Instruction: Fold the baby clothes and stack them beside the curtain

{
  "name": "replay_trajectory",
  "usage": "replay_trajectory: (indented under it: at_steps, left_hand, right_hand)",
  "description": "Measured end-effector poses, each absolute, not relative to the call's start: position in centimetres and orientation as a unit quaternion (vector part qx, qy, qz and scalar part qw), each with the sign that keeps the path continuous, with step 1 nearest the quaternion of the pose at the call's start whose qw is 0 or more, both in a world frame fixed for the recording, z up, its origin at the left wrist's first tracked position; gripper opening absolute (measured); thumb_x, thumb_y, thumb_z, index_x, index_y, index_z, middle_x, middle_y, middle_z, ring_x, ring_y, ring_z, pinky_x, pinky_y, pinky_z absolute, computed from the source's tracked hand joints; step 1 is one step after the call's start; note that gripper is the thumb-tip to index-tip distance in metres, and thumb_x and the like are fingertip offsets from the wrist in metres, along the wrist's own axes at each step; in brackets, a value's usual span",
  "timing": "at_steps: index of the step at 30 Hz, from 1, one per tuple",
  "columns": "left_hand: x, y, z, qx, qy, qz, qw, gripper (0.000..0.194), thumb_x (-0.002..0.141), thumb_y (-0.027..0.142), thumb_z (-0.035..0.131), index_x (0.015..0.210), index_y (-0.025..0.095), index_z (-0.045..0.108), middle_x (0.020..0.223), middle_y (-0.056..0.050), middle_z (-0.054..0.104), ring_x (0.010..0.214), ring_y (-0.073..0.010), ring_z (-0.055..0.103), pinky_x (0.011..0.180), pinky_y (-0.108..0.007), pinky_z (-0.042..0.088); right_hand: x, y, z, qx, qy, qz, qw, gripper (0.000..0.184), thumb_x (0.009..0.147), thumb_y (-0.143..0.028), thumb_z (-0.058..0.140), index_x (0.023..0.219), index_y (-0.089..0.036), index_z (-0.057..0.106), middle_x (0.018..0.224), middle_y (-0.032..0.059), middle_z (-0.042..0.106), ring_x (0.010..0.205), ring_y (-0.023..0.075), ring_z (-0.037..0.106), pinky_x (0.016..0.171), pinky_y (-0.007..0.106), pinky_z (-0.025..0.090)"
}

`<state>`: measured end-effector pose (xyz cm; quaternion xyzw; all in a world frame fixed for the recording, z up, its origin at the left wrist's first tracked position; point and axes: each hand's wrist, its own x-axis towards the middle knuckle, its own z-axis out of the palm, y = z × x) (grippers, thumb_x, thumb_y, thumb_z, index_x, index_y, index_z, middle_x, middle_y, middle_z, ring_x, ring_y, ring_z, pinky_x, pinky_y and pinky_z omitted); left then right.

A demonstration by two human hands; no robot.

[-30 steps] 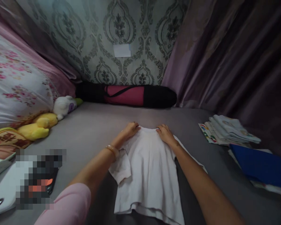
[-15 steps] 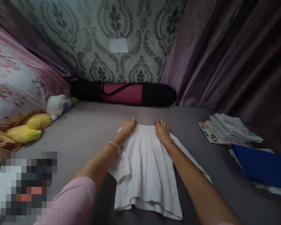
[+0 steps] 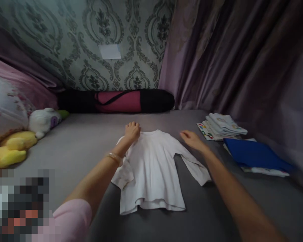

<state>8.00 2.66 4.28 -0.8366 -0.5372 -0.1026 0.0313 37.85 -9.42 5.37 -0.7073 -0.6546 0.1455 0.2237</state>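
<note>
A white long-sleeved shirt [image 3: 151, 168] lies flat on the grey bed [image 3: 86, 141], collar pointing away from me. My left hand [image 3: 131, 131] rests on the shirt's left shoulder with its fingers curled, knuckles up, a bangle on the wrist. My right hand [image 3: 192, 139] hovers just off the shirt's right shoulder, above the top of the right sleeve, fingers stretched out and holding nothing. The left sleeve is bunched beside my left forearm.
Folded patterned cloths [image 3: 221, 126] and a blue folded cloth [image 3: 255, 154] lie at the right by a purple curtain. A black and pink rolled bag [image 3: 116, 101] lies along the wall. Plush toys [image 3: 12, 148] and a floral pillow sit at the left.
My right hand has lifted off the collar and moved right, off the shirt. The right sleeve now lies spread out. The view has swung to the right.
</note>
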Motion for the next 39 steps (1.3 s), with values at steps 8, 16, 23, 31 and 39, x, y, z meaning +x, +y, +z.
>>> replay_trajectory:
  at_steps: [8, 16, 23, 31, 39]
  left_hand:
    - [16.5, 0.2, 2.7, -0.917, -0.312, -0.181, -0.169, 0.024, 0.084, 0.009, 0.043, 0.094, 0.016, 0.064, 0.099, -0.011, 0.064, 0.097, -0.0214, 0.059, 0.089, -0.033, 0.045]
    - [19.7, -2.1, -2.0, -0.88, -0.33, -0.297, -0.167, 0.047, 0.073, 0.0, 0.039, 0.117, 0.012, 0.052, 0.116, -0.016, 0.057, 0.112, -0.0242, 0.051, 0.101, -0.043, 0.04]
    - [20.0, -2.2, -2.3, -0.863, -0.351, -0.311, -0.187, 0.029, 0.087, 0.008, 0.035, 0.11, 0.015, 0.051, 0.106, -0.014, 0.059, 0.106, -0.0231, 0.053, 0.098, -0.041, 0.041]
    - [20.0, -3.6, -1.0, -0.881, -0.34, -0.295, -0.147, 0.02, 0.086, 0.035, 0.055, 0.094, 0.016, 0.053, 0.109, -0.014, 0.056, 0.109, -0.0255, 0.051, 0.099, -0.042, 0.041]
    - [19.9, -3.6, -1.5, -0.892, -0.335, -0.28, -0.114, 0.03, 0.087, 0.037, 0.055, 0.109, 0.018, 0.056, 0.122, -0.014, 0.05, 0.119, -0.0276, 0.045, 0.104, -0.043, 0.037]
  right_hand:
    - [41.1, -22.2, 4.2, -0.814, -0.532, 0.215, 0.092, 0.043, 0.082, -0.057, 0.053, 0.08, -0.016, 0.065, 0.07, 0.0044, 0.065, 0.066, 0.0169, 0.059, 0.055, 0.024, 0.037]
    - [39.4, -21.8, 4.1, -0.772, -0.554, 0.275, 0.146, 0.031, 0.071, -0.03, 0.069, 0.098, -0.016, 0.063, 0.087, 0.0041, 0.07, 0.077, 0.018, 0.062, 0.062, 0.023, 0.041]
    - [41.0, -21.3, 9.1, -0.77, -0.614, -0.157, 0.071, 0.029, 0.086, -0.009, 0.042, 0.106, -0.019, 0.061, 0.104, 0.0123, 0.061, 0.101, 0.026, 0.052, 0.081, 0.034, 0.034]
    - [42.4, -22.3, 4.4, -0.722, -0.654, -0.182, -0.133, 0.032, 0.089, -0.006, 0.036, 0.103, -0.016, 0.064, 0.102, 0.0155, 0.06, 0.094, 0.0283, 0.051, 0.076, 0.038, 0.034]
    - [43.0, -21.7, 6.5, -0.796, -0.583, 0.0, -0.162, 0.035, 0.086, -0.003, 0.039, 0.096, -0.016, 0.069, 0.103, 0.0168, 0.067, 0.099, 0.0282, 0.061, 0.073, 0.035, 0.04]
